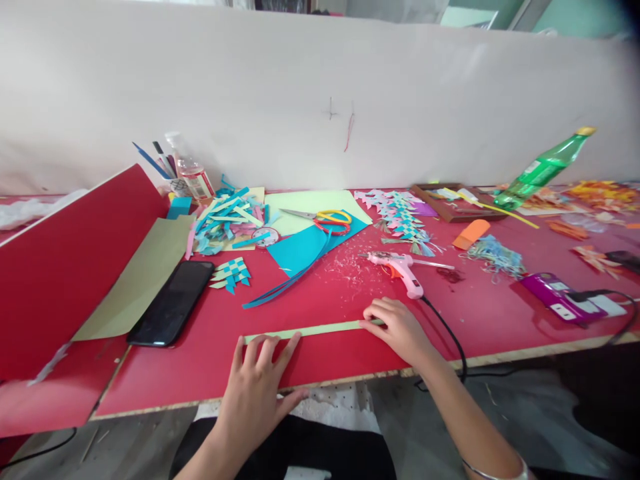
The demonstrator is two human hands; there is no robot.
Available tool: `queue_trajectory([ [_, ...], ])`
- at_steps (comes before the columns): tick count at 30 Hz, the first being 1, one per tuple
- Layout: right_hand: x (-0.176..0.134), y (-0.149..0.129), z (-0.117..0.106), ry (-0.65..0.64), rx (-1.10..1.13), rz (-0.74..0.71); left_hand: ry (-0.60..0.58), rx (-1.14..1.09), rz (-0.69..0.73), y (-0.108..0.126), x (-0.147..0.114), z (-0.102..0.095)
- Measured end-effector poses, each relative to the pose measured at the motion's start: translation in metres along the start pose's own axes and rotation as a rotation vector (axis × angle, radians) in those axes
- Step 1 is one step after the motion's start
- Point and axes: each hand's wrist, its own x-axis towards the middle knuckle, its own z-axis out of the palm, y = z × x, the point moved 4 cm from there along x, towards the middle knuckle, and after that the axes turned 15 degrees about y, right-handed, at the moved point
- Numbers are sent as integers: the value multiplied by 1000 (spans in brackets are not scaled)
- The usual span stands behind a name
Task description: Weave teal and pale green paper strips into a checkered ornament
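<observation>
A pale green paper strip (pixel 330 329) lies lengthwise near the front edge of the red table. My left hand (pixel 263 373) rests over its left end, fingers spread and fingertips on the strip, thumb apart by the table edge. At the strip's right end, my right hand (pixel 395 327) pinches the paper between thumb and fingers. Beyond the strip lie loose blue paper strips (pixel 287 288), a small woven blue-and-green paper piece (pixel 233 273) and a pink glue gun (pixel 400 267). Scissors with yellow and red handles (pixel 325 219) lie on blue paper (pixel 300 247).
A black phone (pixel 173 303) lies left, beside a slanted red board (pixel 75 267). Behind are a heap of cut strips (pixel 227 220), woven paper pieces (pixel 403 217) and a tilted green bottle (pixel 545 170). A purple power box (pixel 560 297) stands right; the glue gun's cord (pixel 453 333) hangs over the edge.
</observation>
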Motion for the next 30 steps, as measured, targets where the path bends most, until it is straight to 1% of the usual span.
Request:
queue_trajectory([
  [6, 0, 3, -3, 25, 5, 11, 11, -1, 5, -1, 1, 0],
  [11, -5, 11, -10, 53, 31, 56, 29, 10, 10, -1, 0, 0],
  [14, -7, 14, -10, 69, 40, 81, 43, 14, 16, -1, 0, 0],
  [21, -12, 21, -9, 161, 46, 156, 55, 32, 19, 0, 1, -3],
  [27, -21, 30, -17, 252, -9, 186, 68, 53, 29, 1, 1, -3],
  [30, -24, 32, -19, 269, -25, 213, 80, 60, 35, 0, 1, -3],
])
